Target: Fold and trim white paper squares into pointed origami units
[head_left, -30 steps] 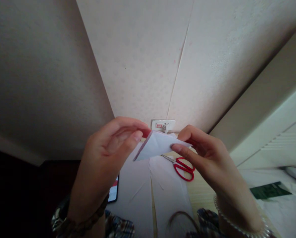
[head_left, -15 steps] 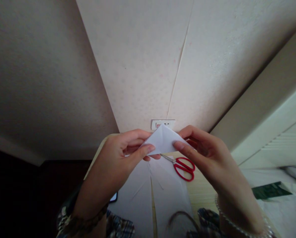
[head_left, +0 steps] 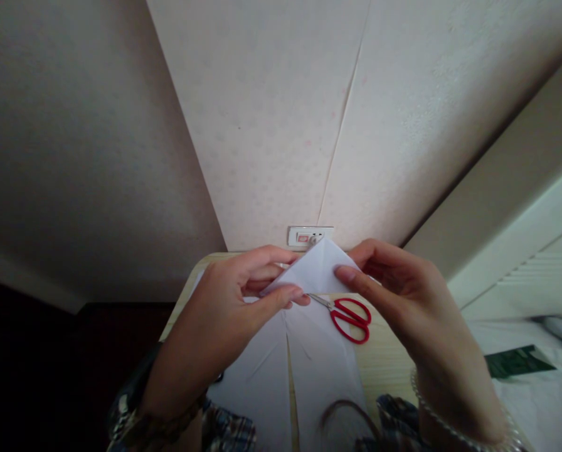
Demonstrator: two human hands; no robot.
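I hold a small folded white paper triangle (head_left: 319,272) up in front of me, its point upward. My left hand (head_left: 229,314) pinches its lower left edge between thumb and fingers. From the other side, my right hand (head_left: 398,298) grips its right corner, thumb on the front face. Both hands are closed on the paper above the table.
Red-handled scissors (head_left: 347,316) lie on the wooden table (head_left: 389,364) under my right hand. White paper sheets (head_left: 271,370) lie flat in front of me. A wall socket (head_left: 309,235) sits behind the table. A green item (head_left: 514,361) lies at the right. Dark space fills the left.
The paper turned from a slanted position to an upright triangle. My left hand dropped and shifted right, its thumb now under the paper's lower edge. My right hand barely moved.
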